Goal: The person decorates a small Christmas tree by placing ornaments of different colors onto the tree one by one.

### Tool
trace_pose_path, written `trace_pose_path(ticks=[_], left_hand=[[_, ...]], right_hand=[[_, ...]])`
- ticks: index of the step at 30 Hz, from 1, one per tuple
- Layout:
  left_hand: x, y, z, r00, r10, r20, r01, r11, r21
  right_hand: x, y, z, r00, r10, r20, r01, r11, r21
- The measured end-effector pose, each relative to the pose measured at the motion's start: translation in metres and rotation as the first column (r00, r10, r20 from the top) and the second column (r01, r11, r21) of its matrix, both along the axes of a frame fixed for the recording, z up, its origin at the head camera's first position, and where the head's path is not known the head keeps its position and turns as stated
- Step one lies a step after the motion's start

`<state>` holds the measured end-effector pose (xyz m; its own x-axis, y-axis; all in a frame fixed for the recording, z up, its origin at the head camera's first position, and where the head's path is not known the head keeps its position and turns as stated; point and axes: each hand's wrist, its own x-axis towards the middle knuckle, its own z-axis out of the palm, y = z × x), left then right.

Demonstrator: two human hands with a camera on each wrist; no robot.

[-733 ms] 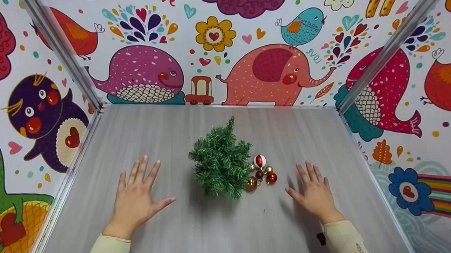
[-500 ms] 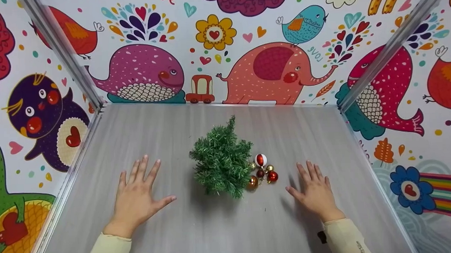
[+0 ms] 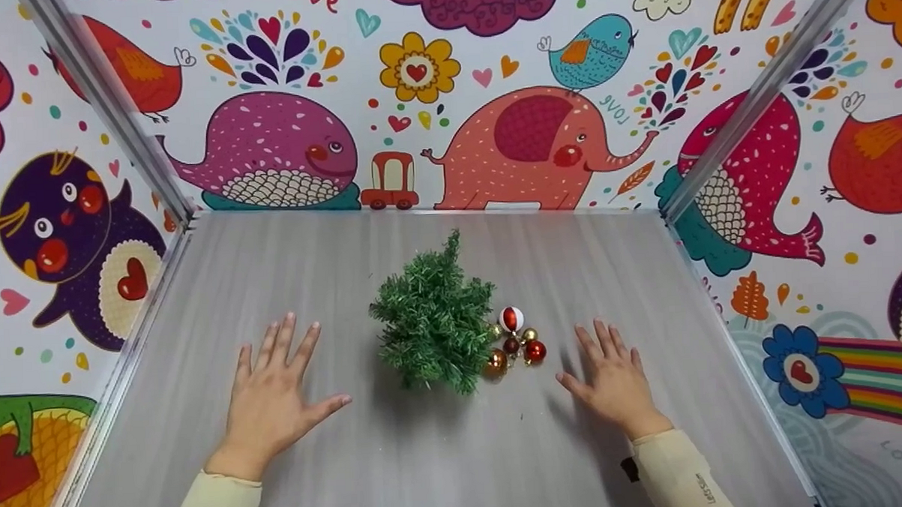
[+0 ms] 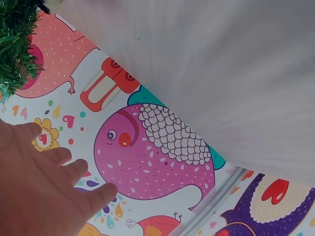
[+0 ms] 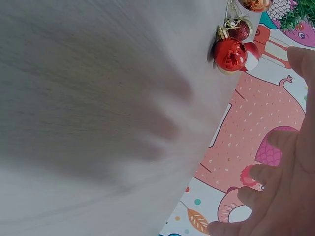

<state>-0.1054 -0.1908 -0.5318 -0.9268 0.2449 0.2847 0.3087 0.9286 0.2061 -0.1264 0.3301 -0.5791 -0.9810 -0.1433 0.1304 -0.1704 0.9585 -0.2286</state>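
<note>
A small green artificial Christmas tree (image 3: 435, 321) stands upright in the middle of the table. Close against its right side lies a cluster of Christmas baubles: a red-and-white one (image 3: 511, 319), a shiny red one (image 3: 535, 351), an orange-gold one (image 3: 495, 363) and smaller gold and dark red ones. To the left of the tree is my left hand (image 3: 269, 410), fingers spread and holding nothing. My right hand (image 3: 615, 386), also spread and holding nothing, is right of the baubles. The right wrist view shows the red bauble (image 5: 230, 54) and that hand's shadow on the table.
The grey wood-grain table (image 3: 310, 288) is enclosed by printed cartoon walls (image 3: 410, 150) at the back and both sides. Metal rails (image 3: 108, 108) run along the corners and side edges. A small black object (image 3: 629, 469) shows beside the right sleeve.
The head view has shifted slightly, so the tree, baubles and right hand appear a little further left. Both hands keep their spread pose, and nothing has been taken hold of.
</note>
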Motion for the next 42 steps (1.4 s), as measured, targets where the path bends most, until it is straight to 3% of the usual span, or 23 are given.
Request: trace_pose_path(ticks=[8, 13, 17, 29, 36, 42], left_hand=[[0.001, 0.012, 0.002, 1.0, -0.013, 0.011, 0.013, 1.0, -0.017], [0.001, 0.023, 0.003, 1.0, -0.026, 0.016, 0.027, 0.999, -0.039], [0.004, 0.031, 0.004, 0.999, -0.036, 0.025, 0.037, 0.998, -0.054], [0.012, 0.048, 0.007, 0.998, -0.049, 0.029, 0.05, 0.997, -0.061], [0.012, 0.053, 0.007, 0.998, -0.068, 0.013, 0.068, 0.997, -0.031], [0.013, 0.055, 0.008, 0.994, -0.105, -0.023, 0.105, 0.994, 0.007]], right_hand=[[-0.004, -0.008, -0.005, 0.996, 0.086, 0.011, -0.087, 0.996, 0.022], [-0.009, -0.017, -0.007, 0.974, 0.224, -0.021, -0.223, 0.974, 0.036], [-0.016, -0.026, -0.009, 0.96, 0.274, -0.053, -0.272, 0.961, 0.042], [-0.029, -0.037, -0.027, 0.935, 0.304, -0.183, -0.299, 0.953, 0.054], [-0.03, -0.036, -0.031, 0.939, 0.275, -0.209, -0.271, 0.961, 0.047], [-0.024, -0.034, -0.022, 0.948, 0.249, -0.199, -0.247, 0.968, 0.034]])
